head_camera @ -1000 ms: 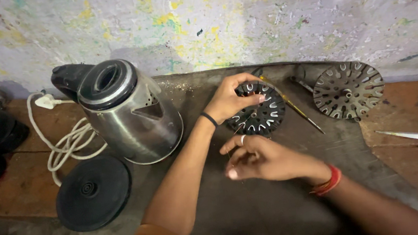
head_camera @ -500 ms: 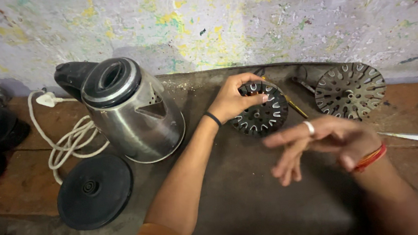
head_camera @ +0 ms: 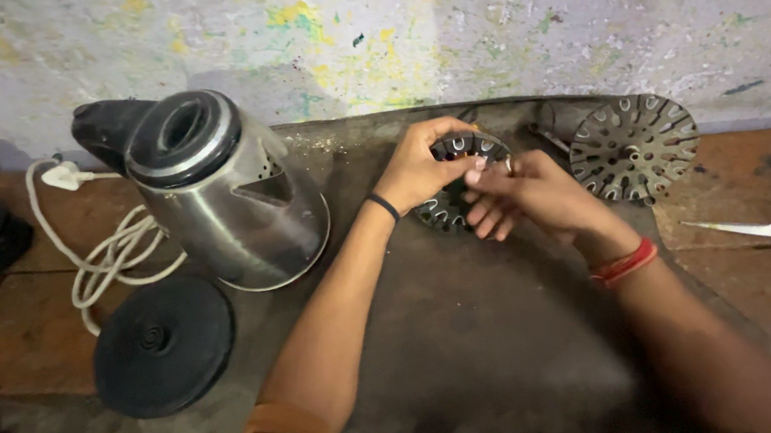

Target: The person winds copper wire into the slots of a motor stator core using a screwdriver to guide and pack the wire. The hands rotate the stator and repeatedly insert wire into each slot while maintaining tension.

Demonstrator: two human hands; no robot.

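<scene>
Hands both on dark slotted round motor part (head_camera: 456, 176), tilted on edge, resting on dark mat (head_camera: 469, 347) of tabletop, between steel kettle (head_camera: 224, 197) and grey slotted disc (head_camera: 635, 146). Left hand (head_camera: 418, 170) clasps top rim, fingers curled over it. Right hand (head_camera: 530, 194) pinches at front face; what fingertips grip hidden. Judgement: left should brace part steady, tilt unchanged; right work small, one slot at time. Scissors (head_camera: 767, 232) well apart, right.
</scene>
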